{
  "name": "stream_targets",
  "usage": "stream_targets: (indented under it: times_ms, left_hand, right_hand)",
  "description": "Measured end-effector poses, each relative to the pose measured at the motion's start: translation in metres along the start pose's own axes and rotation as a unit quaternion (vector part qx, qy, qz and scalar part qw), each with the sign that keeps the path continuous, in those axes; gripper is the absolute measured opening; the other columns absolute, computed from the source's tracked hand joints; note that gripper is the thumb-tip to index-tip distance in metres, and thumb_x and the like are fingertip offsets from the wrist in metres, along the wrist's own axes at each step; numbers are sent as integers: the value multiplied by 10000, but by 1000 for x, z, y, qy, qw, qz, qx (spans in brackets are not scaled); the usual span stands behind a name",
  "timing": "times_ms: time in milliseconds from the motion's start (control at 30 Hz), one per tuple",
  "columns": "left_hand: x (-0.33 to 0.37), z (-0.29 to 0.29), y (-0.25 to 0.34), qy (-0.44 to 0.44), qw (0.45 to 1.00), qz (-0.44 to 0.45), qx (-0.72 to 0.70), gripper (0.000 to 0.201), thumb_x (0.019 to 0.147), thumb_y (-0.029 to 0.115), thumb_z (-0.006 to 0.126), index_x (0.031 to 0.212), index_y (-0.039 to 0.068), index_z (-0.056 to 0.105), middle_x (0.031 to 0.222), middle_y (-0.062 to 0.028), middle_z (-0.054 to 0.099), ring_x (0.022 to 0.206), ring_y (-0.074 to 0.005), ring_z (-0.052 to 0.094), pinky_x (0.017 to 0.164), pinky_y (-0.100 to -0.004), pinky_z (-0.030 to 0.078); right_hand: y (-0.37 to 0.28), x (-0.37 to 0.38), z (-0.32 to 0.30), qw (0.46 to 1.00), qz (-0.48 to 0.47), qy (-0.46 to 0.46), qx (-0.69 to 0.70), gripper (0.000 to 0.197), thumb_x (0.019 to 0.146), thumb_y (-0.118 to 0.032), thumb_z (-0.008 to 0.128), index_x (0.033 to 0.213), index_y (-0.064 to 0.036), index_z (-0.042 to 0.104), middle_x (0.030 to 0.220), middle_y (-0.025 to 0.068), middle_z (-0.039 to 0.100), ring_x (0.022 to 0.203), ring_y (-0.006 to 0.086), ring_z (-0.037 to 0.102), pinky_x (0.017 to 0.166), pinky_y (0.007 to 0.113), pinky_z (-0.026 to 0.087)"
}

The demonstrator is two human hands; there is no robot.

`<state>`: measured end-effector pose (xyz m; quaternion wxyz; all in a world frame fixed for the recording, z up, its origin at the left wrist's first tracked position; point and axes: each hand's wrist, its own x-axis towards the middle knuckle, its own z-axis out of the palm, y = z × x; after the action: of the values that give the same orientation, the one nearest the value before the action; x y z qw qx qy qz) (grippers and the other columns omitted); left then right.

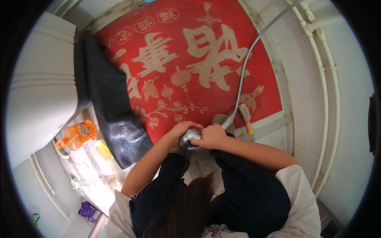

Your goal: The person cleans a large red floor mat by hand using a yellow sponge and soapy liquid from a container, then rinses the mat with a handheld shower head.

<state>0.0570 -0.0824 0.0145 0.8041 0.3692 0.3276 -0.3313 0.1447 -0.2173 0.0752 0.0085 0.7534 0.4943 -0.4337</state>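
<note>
A round, shiny metal object [190, 139], like a small bowl or lid with a dark spot on it, is held low in front of my knees. My left hand [184, 130] curves round its far left rim. My right hand [212, 137] grips it from the right, thumb laid across the top. Just beyond the right hand ends a grey hose [243, 75] with a pale handle [228, 122]; whether that hand also touches the handle is hidden. A scrub brush [245, 115] with a yellow-orange end lies right of the hose.
A red mat [234, 99] with cream patterns covers the floor ahead. A black sheet [115, 95] drapes beside a white cabinet-like unit [43, 87]. At left are an orange pump bottle [77, 135], a yellow block [104, 150] and a purple bag [89, 212]. White pipes [323, 87] run along the right wall.
</note>
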Motion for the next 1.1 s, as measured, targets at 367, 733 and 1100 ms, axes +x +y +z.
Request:
stream_targets:
  times_ms: [367, 733, 1100]
  left_hand:
    - [-4, -8, 10, -2, 999, 35, -21, 253, 811, 208, 513, 990, 38, 572, 984, -72, 564, 873, -155, 544, 753, -294, 440]
    - [-4, -18, 18, 22, 977, 1, -213, 302, 827, 335, 349, 972, 113, 492, 937, -25, 530, 861, -179, 532, 698, -322, 447]
    - [-13, -3, 58, -80, 977, 62, -188, 426, 843, 362, 329, 1170, 116, 447, 1095, -55, 517, 991, -205, 497, 862, -382, 373]
  right_hand:
    - [15, 9, -3, 989, -68, 133, -8, 618, 705, -553, 518, 989, -4, 538, 905, 169, 555, 780, 255, 559, 580, 339, 452]
    - [0, 24, -5, 920, -236, 259, -177, 643, 719, -164, 566, 1301, -205, 296, 1227, 144, 350, 1073, 358, 399, 663, 390, 493]
    - [8, 2, -50, 937, -150, 307, -70, 715, 573, -194, 711, 1207, -218, 383, 1196, 138, 371, 1057, 368, 417, 629, 372, 512]
